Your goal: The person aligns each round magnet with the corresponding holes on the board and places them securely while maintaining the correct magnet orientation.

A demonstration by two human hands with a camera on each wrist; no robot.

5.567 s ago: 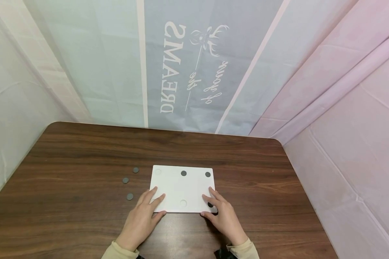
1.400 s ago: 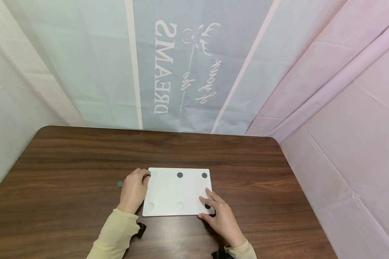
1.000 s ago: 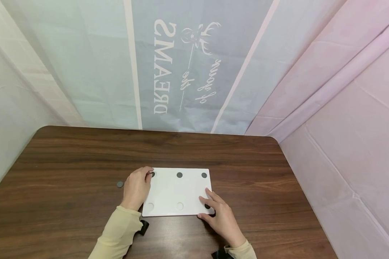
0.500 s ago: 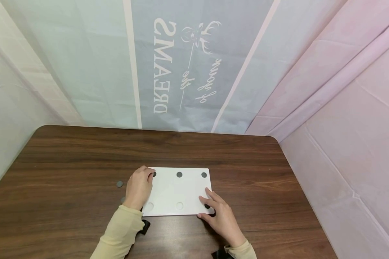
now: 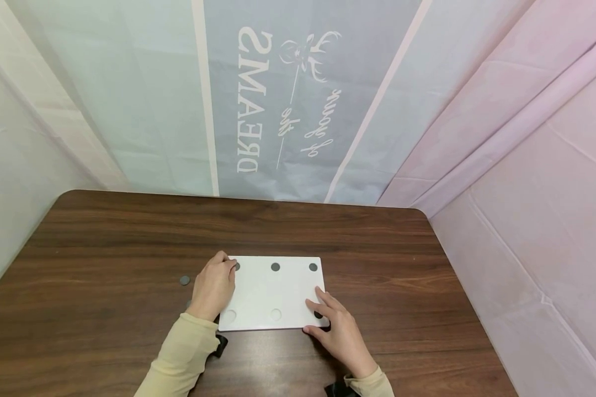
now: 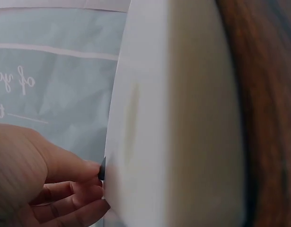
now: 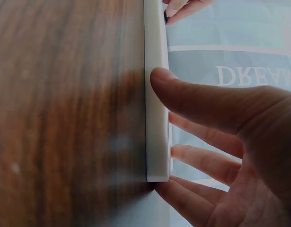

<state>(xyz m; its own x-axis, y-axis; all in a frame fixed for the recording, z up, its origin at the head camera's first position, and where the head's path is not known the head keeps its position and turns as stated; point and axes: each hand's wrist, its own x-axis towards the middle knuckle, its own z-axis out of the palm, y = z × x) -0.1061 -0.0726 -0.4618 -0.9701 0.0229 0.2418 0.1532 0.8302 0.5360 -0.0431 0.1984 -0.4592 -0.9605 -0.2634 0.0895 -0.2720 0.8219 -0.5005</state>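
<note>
A white board with round recesses lies flat on the table. My left hand is at its far left corner, pinching a dark grey disc between thumb and fingers. That disc stands slightly tilted at the corner recess; fingertips partly cover it. At the near right corner, my right hand rests with spread, fairly straight fingers. Its thumb presses the board's front side. Dark discs sit in the far middle recess and the far right recess; a near right disc is partly under the fingers.
One loose grey disc lies on the brown wooden table, left of the board. Another shows only slightly beside the left wrist. Two near recesses, the left one and the middle one, hold no disc. Curtains surround the table.
My left hand has left the board's left edge, picked up a disc from the table and brought it to the far left recess. My right hand has stayed at the near right corner.
</note>
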